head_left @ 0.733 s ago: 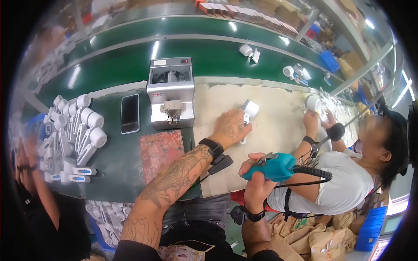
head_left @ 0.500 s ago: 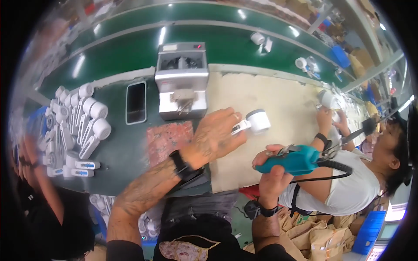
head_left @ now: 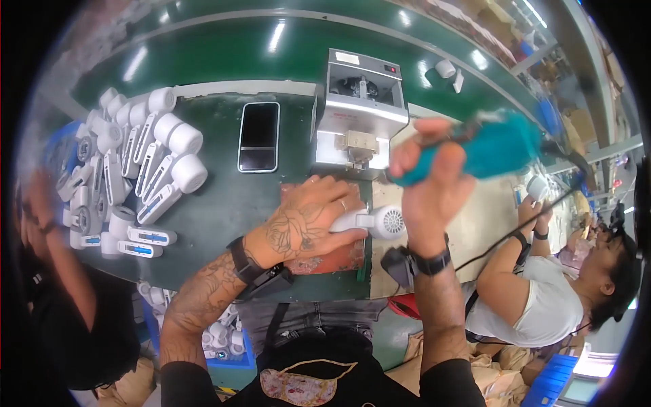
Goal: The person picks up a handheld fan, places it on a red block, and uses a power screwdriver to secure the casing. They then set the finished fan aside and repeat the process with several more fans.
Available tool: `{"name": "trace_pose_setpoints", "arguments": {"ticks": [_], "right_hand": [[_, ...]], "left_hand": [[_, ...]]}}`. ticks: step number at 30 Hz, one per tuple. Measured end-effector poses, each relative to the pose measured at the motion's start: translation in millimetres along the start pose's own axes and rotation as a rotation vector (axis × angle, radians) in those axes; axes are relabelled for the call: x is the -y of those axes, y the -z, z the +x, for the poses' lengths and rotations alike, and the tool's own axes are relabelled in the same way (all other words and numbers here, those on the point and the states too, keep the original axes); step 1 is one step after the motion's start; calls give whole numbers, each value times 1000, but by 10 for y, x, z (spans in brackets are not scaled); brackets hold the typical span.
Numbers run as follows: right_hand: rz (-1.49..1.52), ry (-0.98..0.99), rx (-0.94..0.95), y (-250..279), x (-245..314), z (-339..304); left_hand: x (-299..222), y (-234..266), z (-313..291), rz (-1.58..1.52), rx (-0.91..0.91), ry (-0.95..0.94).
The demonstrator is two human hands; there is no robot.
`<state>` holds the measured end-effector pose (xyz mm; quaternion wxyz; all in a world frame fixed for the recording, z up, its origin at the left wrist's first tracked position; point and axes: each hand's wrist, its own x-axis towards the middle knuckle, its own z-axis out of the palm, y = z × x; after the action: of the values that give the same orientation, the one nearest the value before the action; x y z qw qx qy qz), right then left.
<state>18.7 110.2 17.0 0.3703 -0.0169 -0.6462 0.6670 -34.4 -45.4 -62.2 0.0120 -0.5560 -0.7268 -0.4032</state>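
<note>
My left hand point(head_left: 305, 220) grips the handle of a white device shaped like a small hair dryer point(head_left: 388, 222), its round grilled head facing up. The device lies over a worn red pad point(head_left: 308, 263) on the bench. In my right hand point(head_left: 439, 173) is a teal electric screwdriver point(head_left: 475, 152) with a cable at its back end. The hand and tool are blurred by motion and raised in front of a silver screw feeder point(head_left: 363, 112). The screwdriver's tip points left, near the feeder's front outlet, and whether it touches the outlet I cannot tell.
Many similar white devices point(head_left: 159, 159) are heaped at the left, near another person's arm point(head_left: 68, 271). A phone point(head_left: 259, 138) lies left of the feeder. Below the bench stands a blue bin point(head_left: 247, 356) of white parts. A co-worker point(head_left: 532, 292) sits at the right.
My left hand has brought the white device left onto the red pad and turned it grille up. My right hand has lifted the screwdriver toward the feeder. The view has shifted.
</note>
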Motion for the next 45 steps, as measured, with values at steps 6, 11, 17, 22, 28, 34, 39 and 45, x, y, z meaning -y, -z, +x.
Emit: {"name": "trace_pose_setpoints", "arguments": {"ticks": [6,11,17,22,28,34,39,45], "right_hand": [[7,52,70,-145,-430,210],[-8,12,78,-190,-414,170],[-39,-109,73,-69,-127,-85],[-16,-121,113,111,-73,-220],[-15,-135,112,111,-158,-270],[-8,-99,161,98,-233,-270],[-10,-93,161,96,-251,-276],[-82,-172,123,23,-212,-162]], "left_hand": [[32,-22,-50,-2,-29,70],[43,-16,-30,-35,-48,40],[66,4,-51,-11,-5,61],[41,0,-34,-45,-11,78],[50,-5,-50,-36,12,94],[51,-27,-39,29,-2,80],[40,-5,-22,23,28,96],[45,16,-51,0,17,99]]}}
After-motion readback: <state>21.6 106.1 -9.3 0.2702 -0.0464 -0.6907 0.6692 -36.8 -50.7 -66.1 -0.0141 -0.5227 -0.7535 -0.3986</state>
